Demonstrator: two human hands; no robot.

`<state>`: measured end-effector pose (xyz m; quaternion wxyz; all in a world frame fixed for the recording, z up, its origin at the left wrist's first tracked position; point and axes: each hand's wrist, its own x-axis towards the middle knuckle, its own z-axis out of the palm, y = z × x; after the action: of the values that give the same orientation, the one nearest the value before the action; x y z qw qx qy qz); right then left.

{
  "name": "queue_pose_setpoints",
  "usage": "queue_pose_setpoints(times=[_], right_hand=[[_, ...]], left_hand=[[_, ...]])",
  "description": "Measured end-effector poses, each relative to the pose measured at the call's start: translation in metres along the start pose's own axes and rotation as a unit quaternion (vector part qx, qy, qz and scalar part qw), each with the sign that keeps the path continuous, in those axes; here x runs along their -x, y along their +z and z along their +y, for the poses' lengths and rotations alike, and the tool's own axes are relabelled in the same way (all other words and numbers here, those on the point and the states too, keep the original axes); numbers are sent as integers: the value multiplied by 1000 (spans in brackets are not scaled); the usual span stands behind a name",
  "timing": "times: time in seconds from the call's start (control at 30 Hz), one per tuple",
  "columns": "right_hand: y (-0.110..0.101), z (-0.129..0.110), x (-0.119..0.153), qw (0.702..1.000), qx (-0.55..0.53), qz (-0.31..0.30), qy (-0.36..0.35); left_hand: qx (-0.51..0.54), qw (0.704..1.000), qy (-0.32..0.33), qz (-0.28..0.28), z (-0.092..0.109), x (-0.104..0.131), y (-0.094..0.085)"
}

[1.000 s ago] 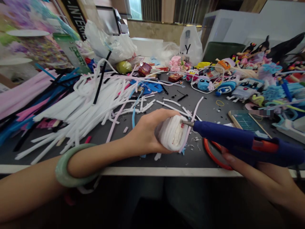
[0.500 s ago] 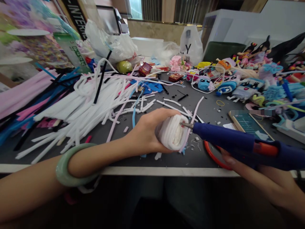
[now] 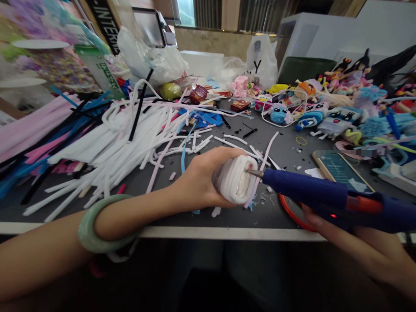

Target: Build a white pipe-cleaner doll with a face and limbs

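My left hand (image 3: 203, 180), with a pale green bangle on its wrist, is wrapped round a white fuzzy wound bundle (image 3: 231, 180) above the front part of the table. The open end of the bundle faces right and shows a cream inside with a small red spot. My right hand (image 3: 354, 247) grips a dark blue glue gun (image 3: 305, 186) with an orange part and a lit red light. Its metal nozzle points left and reaches the upper rim of the bundle's end. A pink strip (image 3: 268, 149) lies just behind the bundle.
White pipe cleaners (image 3: 130, 130) heap up at the left, beside pink and black ones. Red-handled scissors (image 3: 292, 214) lie under the glue gun. A phone (image 3: 344, 171) and fuzzy dolls (image 3: 338, 119) are at the right. Plastic bags (image 3: 263, 60) stand behind.
The nozzle tip has shifted slightly left and down along the bundle's end, baring more of the red spot. The glue gun's red light now shows brightly. My left hand has barely moved.
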<state>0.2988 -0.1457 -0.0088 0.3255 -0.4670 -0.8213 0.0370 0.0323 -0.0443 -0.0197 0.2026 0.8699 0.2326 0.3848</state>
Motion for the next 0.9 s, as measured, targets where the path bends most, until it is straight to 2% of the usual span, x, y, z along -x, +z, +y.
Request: queue_pose_setpoints(times=[0.13, 0.27, 0.43, 0.63, 0.8, 0.9], right_hand=[[1, 0, -1, 999, 34, 22, -21], [0, -1, -2, 998, 46, 53, -8], [0, -2, -1, 1000, -3, -8, 24], [0, -3, -1, 996, 53, 75, 15], [-1, -2, 1, 1000, -3, 19, 19], [-1, -1, 2, 999, 30, 36, 12]], left_hand=[[1, 1000, 5, 1, -2, 0, 0], [-4, 1000, 5, 3, -1, 0, 0], [-2, 1000, 2, 0, 0, -1, 0], [-6, 1000, -3, 0, 1, -1, 0], [-1, 1000, -10, -1, 1, -1, -1], [1, 1000, -10, -1, 1, 0, -1]])
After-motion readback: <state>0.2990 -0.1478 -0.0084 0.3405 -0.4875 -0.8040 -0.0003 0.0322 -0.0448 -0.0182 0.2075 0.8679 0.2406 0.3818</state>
